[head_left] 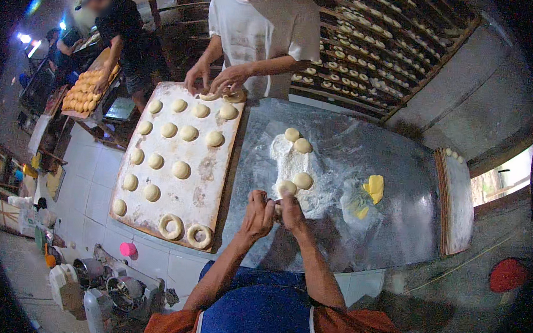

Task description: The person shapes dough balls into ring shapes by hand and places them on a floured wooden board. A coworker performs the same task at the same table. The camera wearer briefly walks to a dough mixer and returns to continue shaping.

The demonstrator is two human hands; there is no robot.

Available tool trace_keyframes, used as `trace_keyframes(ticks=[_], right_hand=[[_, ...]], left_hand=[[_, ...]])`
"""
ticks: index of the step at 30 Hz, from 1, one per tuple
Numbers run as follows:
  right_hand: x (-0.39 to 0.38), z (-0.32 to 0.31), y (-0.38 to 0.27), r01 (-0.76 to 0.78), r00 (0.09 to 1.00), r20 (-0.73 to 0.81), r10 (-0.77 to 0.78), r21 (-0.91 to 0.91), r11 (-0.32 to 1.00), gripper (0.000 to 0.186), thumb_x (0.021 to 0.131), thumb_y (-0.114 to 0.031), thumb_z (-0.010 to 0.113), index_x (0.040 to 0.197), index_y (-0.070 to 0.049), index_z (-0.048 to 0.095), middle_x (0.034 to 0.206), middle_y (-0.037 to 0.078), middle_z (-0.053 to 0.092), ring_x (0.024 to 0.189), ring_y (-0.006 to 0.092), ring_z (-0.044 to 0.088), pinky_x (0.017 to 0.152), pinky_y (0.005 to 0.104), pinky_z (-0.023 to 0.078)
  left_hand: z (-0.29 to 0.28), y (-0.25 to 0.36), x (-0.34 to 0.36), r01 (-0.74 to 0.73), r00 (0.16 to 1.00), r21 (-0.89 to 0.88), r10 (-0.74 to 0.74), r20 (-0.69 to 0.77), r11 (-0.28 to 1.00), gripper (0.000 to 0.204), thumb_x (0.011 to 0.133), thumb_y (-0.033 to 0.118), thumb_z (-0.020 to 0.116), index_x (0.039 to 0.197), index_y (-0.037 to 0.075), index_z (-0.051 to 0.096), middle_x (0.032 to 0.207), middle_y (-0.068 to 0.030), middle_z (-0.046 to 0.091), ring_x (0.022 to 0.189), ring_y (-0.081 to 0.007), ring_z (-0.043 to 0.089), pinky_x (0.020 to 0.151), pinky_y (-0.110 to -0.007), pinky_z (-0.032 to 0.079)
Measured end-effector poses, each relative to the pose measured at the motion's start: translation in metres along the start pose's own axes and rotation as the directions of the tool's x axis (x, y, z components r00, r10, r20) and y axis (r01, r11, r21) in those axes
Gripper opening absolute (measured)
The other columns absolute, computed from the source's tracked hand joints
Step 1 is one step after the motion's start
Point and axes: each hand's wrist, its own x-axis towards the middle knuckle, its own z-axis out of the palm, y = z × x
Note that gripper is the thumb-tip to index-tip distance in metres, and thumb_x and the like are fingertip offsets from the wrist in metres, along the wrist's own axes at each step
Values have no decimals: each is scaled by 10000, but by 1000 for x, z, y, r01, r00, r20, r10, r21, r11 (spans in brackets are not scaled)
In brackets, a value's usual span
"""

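My left hand [258, 215] and my right hand [290, 213] meet above the near edge of the grey metal table [358, 242]. Both are closed around a small piece of dough [278, 209], mostly covered by the fingers. Just past my right fingertips sits a round dough ball [286, 187], beside another dough ball [303, 180]. Farther up the streak of white flour [293, 162], two more balls touch each other. On my left, a floured wooden board [204, 158] carries rows of dough balls. At its near end lie two dough rings [199, 236].
Across the board, a co-worker's hands [219, 82] handle dough at its far edge. Yellow fat [373, 188] is smeared on the table's right. Stacked boards [455, 198] stand at the right end. Behind are racks of dough rings [366, 58]; a machine [121, 294] stands lower left.
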Motion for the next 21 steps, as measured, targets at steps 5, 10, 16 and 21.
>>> trace_keyframes(ticks=[5, 10, 16, 21], right_hand=[[10, 45, -1, 130, 947, -285, -150, -89, 988, 588, 956, -501, 321, 904, 15, 596, 720, 165, 631, 698, 294, 596, 666, 431, 450], [0, 65, -43, -68, 995, -95, 41, -298, 952, 665, 956, -516, 363, 755, 75, 591, 605, 129, 602, 627, 205, 571, 629, 373, 457], [-9, 98, -53, 89, 976, -161, -144, -304, 948, 631, 957, -476, 397, 670, 63, 559, 577, 82, 549, 584, 190, 514, 593, 393, 421], [-11, 119, -40, 261, 928, -179, -326, -312, 914, 530, 965, -430, 374, 823, 22, 611, 714, 202, 589, 649, 305, 558, 613, 434, 442]], left_hand=[[1, -10, 7, 302, 867, -770, -498, -24, 562, 326, 954, 310, 369, 761, 63, 461, 733, -110, 478, 630, -292, 508, 557, -391, 416], [-26, -46, 3, -339, 877, 464, 454, -160, 819, 306, 947, 327, 354, 760, 103, 448, 656, -48, 447, 570, -189, 475, 503, -336, 372], [-66, -40, 13, -203, 958, -88, 179, -223, 975, 243, 923, 255, 404, 775, 66, 443, 676, -88, 434, 585, -225, 445, 539, -362, 368], [-76, -48, 0, 262, 911, -948, -372, 180, 182, 218, 918, 201, 391, 820, 24, 470, 654, -151, 442, 550, -318, 437, 510, -370, 360]])
